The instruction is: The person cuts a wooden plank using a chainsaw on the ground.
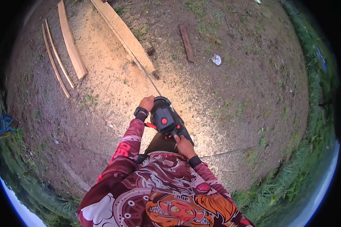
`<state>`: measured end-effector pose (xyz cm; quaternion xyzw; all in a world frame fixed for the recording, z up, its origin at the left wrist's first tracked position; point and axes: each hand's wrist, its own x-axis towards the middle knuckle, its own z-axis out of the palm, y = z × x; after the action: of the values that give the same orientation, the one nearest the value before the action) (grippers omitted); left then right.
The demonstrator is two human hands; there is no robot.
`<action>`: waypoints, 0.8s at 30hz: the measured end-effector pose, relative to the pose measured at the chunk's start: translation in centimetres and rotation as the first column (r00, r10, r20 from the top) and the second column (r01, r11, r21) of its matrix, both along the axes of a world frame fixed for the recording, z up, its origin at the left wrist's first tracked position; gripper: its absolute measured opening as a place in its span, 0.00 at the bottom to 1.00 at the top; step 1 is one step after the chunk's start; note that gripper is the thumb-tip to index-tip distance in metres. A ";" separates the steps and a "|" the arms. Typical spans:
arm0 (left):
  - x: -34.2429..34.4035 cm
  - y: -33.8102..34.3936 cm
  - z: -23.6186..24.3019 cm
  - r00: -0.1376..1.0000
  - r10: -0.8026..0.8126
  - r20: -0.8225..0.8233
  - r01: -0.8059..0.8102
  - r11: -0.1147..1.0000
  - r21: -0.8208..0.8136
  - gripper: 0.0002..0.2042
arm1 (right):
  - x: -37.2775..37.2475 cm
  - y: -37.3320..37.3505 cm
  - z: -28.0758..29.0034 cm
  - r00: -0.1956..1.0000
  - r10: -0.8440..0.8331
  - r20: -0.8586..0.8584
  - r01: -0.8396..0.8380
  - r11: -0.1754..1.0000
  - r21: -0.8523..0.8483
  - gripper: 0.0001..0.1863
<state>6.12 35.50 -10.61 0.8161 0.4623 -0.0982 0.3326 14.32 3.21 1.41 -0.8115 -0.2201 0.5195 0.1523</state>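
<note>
I hold a black chainsaw with red trim in front of my body. Its thin guide bar points away from me, toward a wide plank lying on the ground. My left hand, with a dark watch on the wrist, grips the front handle at the saw's left side. My right hand is closed on the rear handle, close to my chest. Both sleeves are dark red with a printed pattern.
Pale sawdust covers the dirt around the planks. A shorter board and two thin strips lie to the left. A dark piece of wood and a white scrap lie farther right. Grass rims the ground.
</note>
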 end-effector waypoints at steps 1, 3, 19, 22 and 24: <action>0.0 0.1 0.3 1.000 0.004 0.002 -0.004 1.000 0.003 0.18 | 0.1 0.2 0.4 1.000 0.001 0.000 -0.001 1.000 -0.002 0.34; 0.1 0.5 1.4 0.977 -0.209 -0.029 0.211 0.969 0.125 0.12 | 0.2 0.2 0.9 1.000 0.010 0.006 -0.010 1.000 0.001 0.34; -8.6 -7.8 8.3 0.913 0.084 0.399 -0.139 0.984 0.111 0.11 | 7.7 -0.9 9.3 0.914 0.387 0.126 -0.394 0.918 0.038 0.37; -10.8 -7.9 8.7 0.706 0.553 0.442 -0.426 0.830 -0.359 0.21 | 9.6 3.5 10.3 0.817 0.554 0.161 -0.558 0.829 -0.020 0.34; -11.4 -7.8 9.4 0.566 0.743 0.358 -0.576 0.667 -0.473 0.24 | 10.4 6.4 10.3 0.775 0.608 0.175 -0.618 0.786 0.004 0.34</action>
<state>-5.28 27.70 -1.19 0.5120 0.6061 0.1914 0.5778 24.73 9.57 11.75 -0.7305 -0.4998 0.4650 -0.0190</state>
